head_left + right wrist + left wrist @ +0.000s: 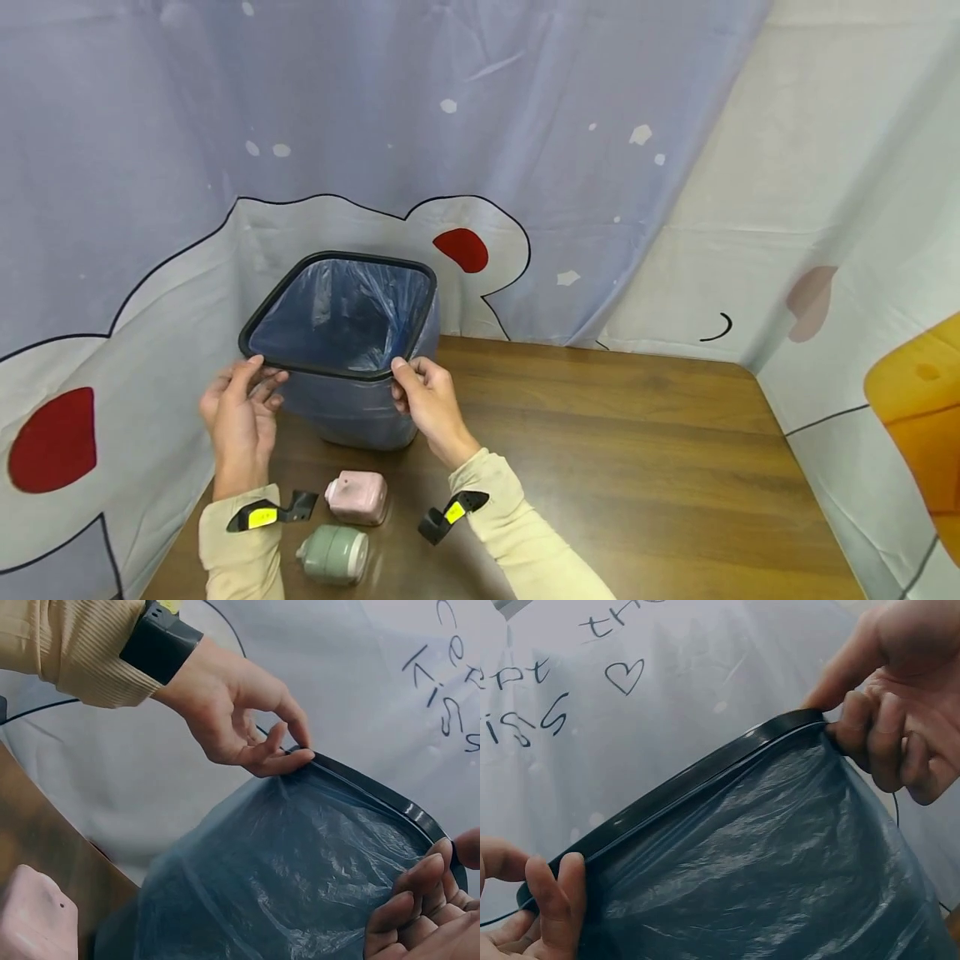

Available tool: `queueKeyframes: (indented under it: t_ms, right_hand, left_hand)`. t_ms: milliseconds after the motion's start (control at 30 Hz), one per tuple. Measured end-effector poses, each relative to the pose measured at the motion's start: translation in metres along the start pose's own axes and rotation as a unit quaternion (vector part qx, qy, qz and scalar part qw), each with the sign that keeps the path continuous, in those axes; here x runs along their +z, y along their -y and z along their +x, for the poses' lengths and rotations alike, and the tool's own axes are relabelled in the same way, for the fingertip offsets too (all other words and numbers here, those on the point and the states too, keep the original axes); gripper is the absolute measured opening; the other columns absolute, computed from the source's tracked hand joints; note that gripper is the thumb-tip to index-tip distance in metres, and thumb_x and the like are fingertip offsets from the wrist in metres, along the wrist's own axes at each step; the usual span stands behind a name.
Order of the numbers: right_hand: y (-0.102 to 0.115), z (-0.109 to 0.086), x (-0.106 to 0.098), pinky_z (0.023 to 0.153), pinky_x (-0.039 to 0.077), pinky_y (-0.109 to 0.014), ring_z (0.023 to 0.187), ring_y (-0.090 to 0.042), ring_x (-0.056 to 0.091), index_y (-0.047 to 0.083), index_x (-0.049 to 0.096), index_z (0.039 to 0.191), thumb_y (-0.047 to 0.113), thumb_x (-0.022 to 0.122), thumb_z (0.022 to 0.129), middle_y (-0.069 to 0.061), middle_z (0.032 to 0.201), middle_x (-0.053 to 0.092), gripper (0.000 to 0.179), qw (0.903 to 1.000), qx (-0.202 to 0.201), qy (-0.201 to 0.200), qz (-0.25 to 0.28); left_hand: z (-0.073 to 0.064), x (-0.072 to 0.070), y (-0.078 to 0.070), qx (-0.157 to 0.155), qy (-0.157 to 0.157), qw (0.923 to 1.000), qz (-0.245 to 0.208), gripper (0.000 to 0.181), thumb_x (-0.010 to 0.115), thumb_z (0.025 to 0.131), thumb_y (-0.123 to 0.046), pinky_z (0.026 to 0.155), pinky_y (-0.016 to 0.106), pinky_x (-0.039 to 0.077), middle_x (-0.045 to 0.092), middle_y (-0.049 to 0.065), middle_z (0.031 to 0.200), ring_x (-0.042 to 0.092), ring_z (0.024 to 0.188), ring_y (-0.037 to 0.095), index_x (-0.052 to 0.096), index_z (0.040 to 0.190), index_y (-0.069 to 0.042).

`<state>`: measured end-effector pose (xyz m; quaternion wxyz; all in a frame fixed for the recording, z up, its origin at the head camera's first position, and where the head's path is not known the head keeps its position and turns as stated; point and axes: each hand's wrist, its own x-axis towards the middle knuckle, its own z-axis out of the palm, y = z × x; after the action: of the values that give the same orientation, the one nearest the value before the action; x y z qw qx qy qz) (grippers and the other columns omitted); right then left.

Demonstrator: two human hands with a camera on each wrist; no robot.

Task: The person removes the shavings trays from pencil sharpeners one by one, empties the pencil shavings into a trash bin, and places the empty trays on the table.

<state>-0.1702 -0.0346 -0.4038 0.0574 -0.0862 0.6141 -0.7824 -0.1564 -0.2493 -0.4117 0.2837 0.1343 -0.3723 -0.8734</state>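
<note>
Beige sleeves closest; left hand and right hand pinch the bin's black rim, table spreading wide rightward!

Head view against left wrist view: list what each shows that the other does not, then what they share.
Only the head view shows the pink squarish bottle and the green-and-white rounded bottle lying on the brown wooden table, and the inside of the lined container.

Only the left wrist view shows the black lettering and the black heart outline on the pale cloth backdrop.

Both show the left hand and right hand gripping the black rim, with the translucent blue plastic bag below it.
</note>
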Motion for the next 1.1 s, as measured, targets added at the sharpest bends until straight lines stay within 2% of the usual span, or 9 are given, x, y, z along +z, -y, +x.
queueKeyframes:
  t_ms: [167, 433, 533, 667, 767, 933, 1100]
  right_hand:
    - [0.001, -0.005, -0.009, 0.051, 0.040, -0.021, 0.051, -0.011, 0.044, 0.005, 0.050, 0.072, 0.021, 0.055, 0.092, -0.002, 0.061, 0.049, 0.026, 1.0000, -0.007, 0.000, -0.003]
    - [0.003, -0.012, -0.023, 0.051, 0.039, -0.020, 0.052, -0.011, 0.044, 0.005, 0.049, 0.072, 0.020, 0.055, 0.092, -0.002, 0.061, 0.049, 0.026, 0.9998, -0.018, 0.000, 0.009]
    - [0.004, -0.014, -0.031, 0.051, 0.039, -0.021, 0.053, -0.011, 0.044, 0.006, 0.048, 0.071, 0.019, 0.055, 0.092, -0.002, 0.061, 0.048, 0.026, 0.9997, -0.020, 0.002, 0.017]
    - [0.007, -0.018, -0.042, 0.051, 0.039, -0.021, 0.054, -0.011, 0.043, 0.006, 0.047, 0.069, 0.018, 0.055, 0.092, -0.002, 0.061, 0.047, 0.027, 0.9995, -0.021, 0.000, 0.022]
    - [0.008, -0.021, -0.049, 0.051, 0.039, -0.022, 0.054, -0.012, 0.043, 0.006, 0.046, 0.069, 0.019, 0.055, 0.092, -0.003, 0.061, 0.046, 0.028, 0.9996, -0.022, -0.002, 0.019]
    - [0.012, -0.028, -0.057, 0.052, 0.039, -0.022, 0.055, -0.013, 0.043, 0.006, 0.046, 0.070, 0.018, 0.054, 0.093, -0.004, 0.061, 0.047, 0.028, 0.9996, -0.027, -0.007, 0.009]
    - [0.015, -0.037, -0.065, 0.052, 0.039, -0.022, 0.055, -0.013, 0.043, 0.006, 0.045, 0.070, 0.019, 0.054, 0.093, -0.005, 0.061, 0.047, 0.027, 0.9991, -0.030, -0.028, 0.003]
  left_hand:
    - [-0.004, 0.000, 0.001, -0.015, 0.032, 0.9994, -0.005, 0.021, 0.069, 0.079, -0.002, 0.036, 0.023, 0.038, 0.060, 0.016, 0.066, 0.062, 0.052, 0.025, 0.050, 0.086, 0.003]
    - [-0.008, 0.002, 0.002, -0.036, 0.084, 0.9957, 0.006, 0.005, 0.059, 0.086, 0.003, 0.037, 0.021, 0.038, 0.064, 0.015, 0.064, 0.063, 0.052, 0.022, 0.054, 0.086, 0.004]
    - [-0.011, 0.004, 0.003, -0.056, 0.108, 0.9925, 0.004, 0.004, 0.058, 0.086, 0.002, 0.037, 0.021, 0.039, 0.065, 0.015, 0.065, 0.063, 0.053, 0.022, 0.054, 0.085, 0.004]
    - [-0.015, 0.005, 0.005, -0.083, 0.142, 0.9861, 0.024, 0.003, 0.054, 0.089, 0.000, 0.040, 0.021, 0.040, 0.066, 0.013, 0.068, 0.064, 0.056, 0.020, 0.054, 0.087, 0.001]
    - [-0.017, 0.007, 0.007, -0.099, 0.155, 0.9824, 0.032, 0.003, 0.052, 0.091, -0.002, 0.042, 0.020, 0.039, 0.067, 0.012, 0.070, 0.064, 0.057, 0.019, 0.053, 0.088, -0.003]
    - [-0.022, 0.009, 0.012, -0.139, 0.179, 0.9741, -0.009, 0.009, 0.053, 0.093, -0.011, 0.042, 0.022, 0.043, 0.068, 0.012, 0.071, 0.065, 0.059, 0.021, 0.057, 0.088, -0.005]
    - [-0.027, 0.010, 0.016, -0.160, 0.227, 0.9599, -0.038, 0.018, 0.047, 0.096, -0.013, 0.044, 0.022, 0.046, 0.068, 0.014, 0.074, 0.066, 0.062, 0.021, 0.058, 0.085, -0.005]
